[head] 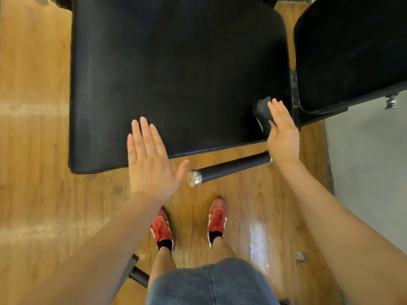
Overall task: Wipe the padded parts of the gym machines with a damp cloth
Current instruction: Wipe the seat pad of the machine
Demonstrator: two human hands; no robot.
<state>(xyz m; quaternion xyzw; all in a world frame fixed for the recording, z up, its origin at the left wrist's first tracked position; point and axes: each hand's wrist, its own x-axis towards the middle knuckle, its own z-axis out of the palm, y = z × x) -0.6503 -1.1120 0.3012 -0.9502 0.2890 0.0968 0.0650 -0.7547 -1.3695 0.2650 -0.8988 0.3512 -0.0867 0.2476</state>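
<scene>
While pressed flat under the right hand, cloth at the pad's near right corner, about 4 o'clock from pad centre, bunched dark with a green fleck showing. Fingers of that hand straight and together, palm down on the cloth, no curl or pinch visible. Left hand spread flat, fingertips resting on the pad's near edge at about 7 o'clock, thumb splayed out over the floor, holding nothing.

Hard to judge progress: no plain wet streak on the black surface, though the matte finish and blur may hide one. Judged as mid-wipe on this pad, with the cloth at one corner. Second pad at 2 o'clock, tilted, apparently not yet reached. Probably most of the job left.

Pad's long axis roughly 12 to 6 o'clock, near edge slanting up toward the right. Cloth's long axis about 11 to 5 o'clock, lying along the right edge, fingers pointing toward 11. Bar below the near edge running 8 to 2 o'clock, chrome cap at the 8 o'clock end. Red shoes on the floor at 6 o'clock.
</scene>
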